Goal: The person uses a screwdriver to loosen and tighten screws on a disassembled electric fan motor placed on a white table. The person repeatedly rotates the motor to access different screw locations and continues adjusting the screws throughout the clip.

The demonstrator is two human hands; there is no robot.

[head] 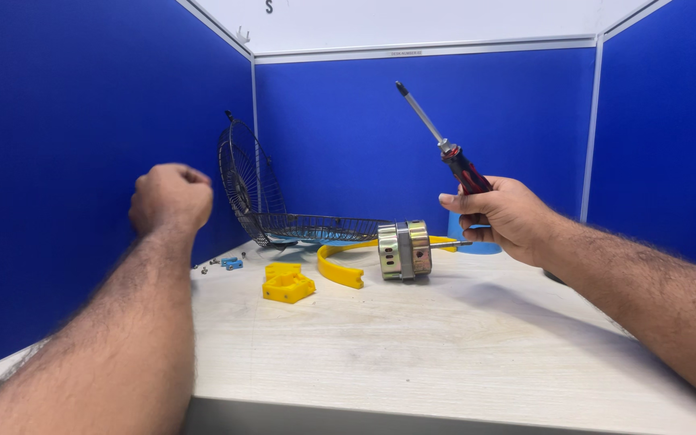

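Overhead, the head view shows two bare forearms over one pale wood-grain table (445, 346) enclosed by three blue partition walls (412, 137).

Right hand (501, 216): fingers wrapped tight around the handle of one screwdriver with a red-and-black grip and a steel shaft (445, 149). Tool is held in the air above the table's far side, shaft tilted up and to the left, tip highest.

Left hand (171, 197): clenched into a fist, raised above the table's left edge, close to the left wall. Whether anything sits inside the fist cannot be told.

On the table, counted:
- One cylindrical metal motor with a brass-coloured slotted casing and thin steel shaft (405, 250), lying on its side just below and left of the right hand, apart from it.
- One curved yellow plastic band (340, 270), touching or just beside the motor's left.
- One small yellow plastic bracket (287, 283), near the band, apart from it.
- Two black wire fan guards: one upright (239, 181) against the back left corner, one lying flat (320, 229) behind the band.
- One light-blue round plastic piece (477, 246), mostly hidden behind the right hand.
- Small blue part (232, 263) with several loose screws beside it at left; count too small to tell.
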